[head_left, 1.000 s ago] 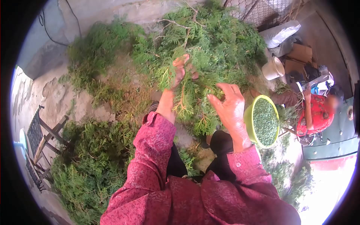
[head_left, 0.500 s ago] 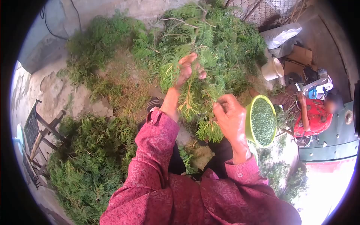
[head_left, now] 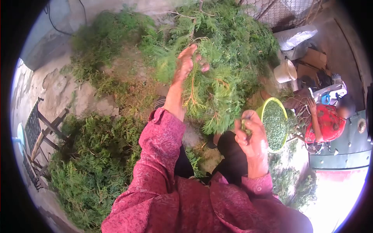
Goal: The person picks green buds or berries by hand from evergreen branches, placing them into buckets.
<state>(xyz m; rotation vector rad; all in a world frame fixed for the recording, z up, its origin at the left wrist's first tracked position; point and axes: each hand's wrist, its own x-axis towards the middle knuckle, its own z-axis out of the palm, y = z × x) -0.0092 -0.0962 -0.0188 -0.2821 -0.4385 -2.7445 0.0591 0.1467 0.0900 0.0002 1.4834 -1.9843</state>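
Observation:
My left hand [head_left: 187, 65] is closed round a leafy green branch [head_left: 221, 83], whose bare woody stem sticks out above the fingers and whose fronds hang toward me. To the right of the frond tips, my right hand [head_left: 250, 130] has its fingers curled in, with a small greenish bit showing between them. Just beyond that hand stands a yellow-green bucket [head_left: 288, 116], filled with small green pieces. The right hand is apart from the branch.
Cut greenery lies in a pile at the lower left [head_left: 93, 167] and another at the upper left [head_left: 112, 35]. A white bucket [head_left: 285, 72] stands at the right, near a seated person in red [head_left: 326, 123]. A wooden frame [head_left: 44, 132] is at the far left.
My right hand has moved right and down, away from the branch, and its fingers have curled around a small green bit. My left hand has shifted slightly left with the branch.

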